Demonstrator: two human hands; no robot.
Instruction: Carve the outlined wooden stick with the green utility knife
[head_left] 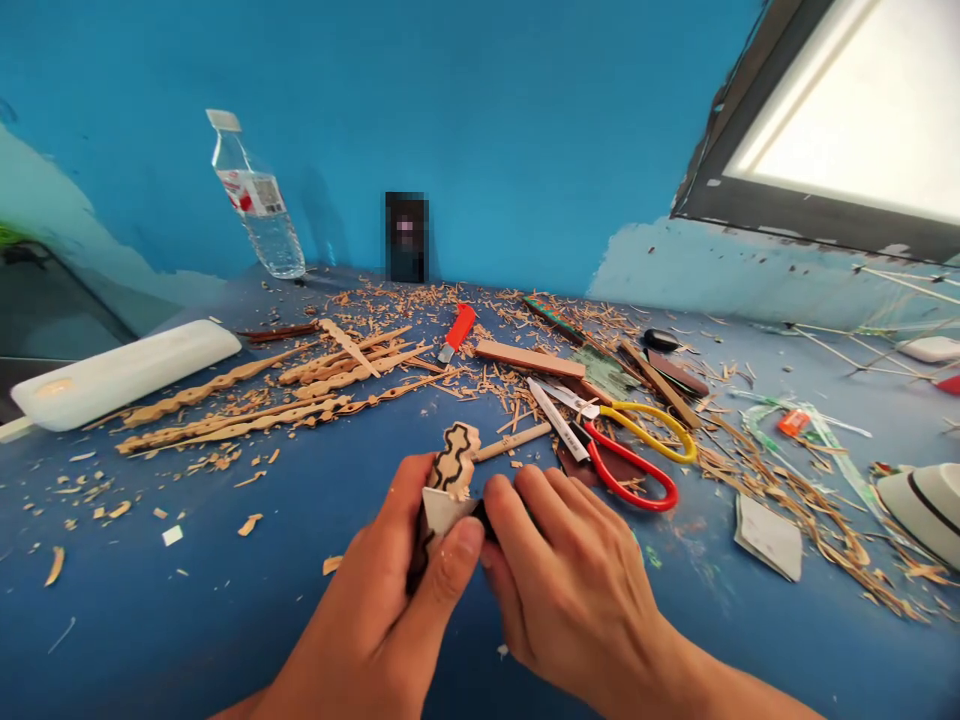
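Note:
My left hand (382, 590) is wrapped round a small wooden piece (453, 460) with a wavy edge and a dark wavy line on its face. A flat pale blade (442, 510) lies across the piece, its dark handle going into my right hand (574, 570). The fingers of my right hand are curled round that handle, which they mostly hide. My left thumb presses near the base of the blade. Curled shavings sit on the wood at the blade's edge. Both hands are close together above the blue table (247, 620).
Scissors (637, 435) and a red-handled cutter (457, 330) lie beyond my hands. Wavy wooden strips (225, 420) and a white block (131, 370) are at left, a water bottle (259, 210) behind. Right are folded sandpaper (769, 535) and long shavings (817, 530).

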